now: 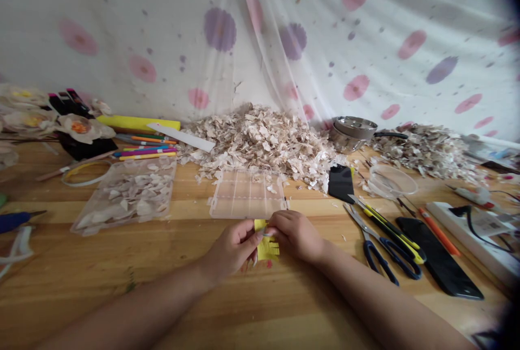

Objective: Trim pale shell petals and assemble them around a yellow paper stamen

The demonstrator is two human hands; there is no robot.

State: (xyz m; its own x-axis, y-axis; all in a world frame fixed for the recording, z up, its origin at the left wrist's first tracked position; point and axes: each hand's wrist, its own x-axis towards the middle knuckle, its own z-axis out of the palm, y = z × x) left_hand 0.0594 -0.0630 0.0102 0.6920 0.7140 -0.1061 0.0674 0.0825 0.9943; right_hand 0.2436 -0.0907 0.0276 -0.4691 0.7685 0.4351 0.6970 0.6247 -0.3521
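Note:
Between my two hands, above the wooden table, is a strip of yellow crepe paper (267,250) with slits cut along its right edge. My left hand (233,247) pinches it from the left, thumb towards me. The fingers of my right hand (298,235) are closed on the paper's upper right part. A small pale bit shows at the fingertips where the hands meet, too small to name. Just beyond my hands lies a clear divided plastic tray (247,198). Scissors (382,247) with dark blue handles and a yellow-black utility knife (392,231) lie to the right.
A large heap of pale dried flakes (264,144) lines the back. On the left is a plastic box (125,193) of flakes, beside markers (146,152) and a blue screwdriver-like tool (18,221). A phone (439,257), power strip (479,241) and metal pot (352,132) stand right.

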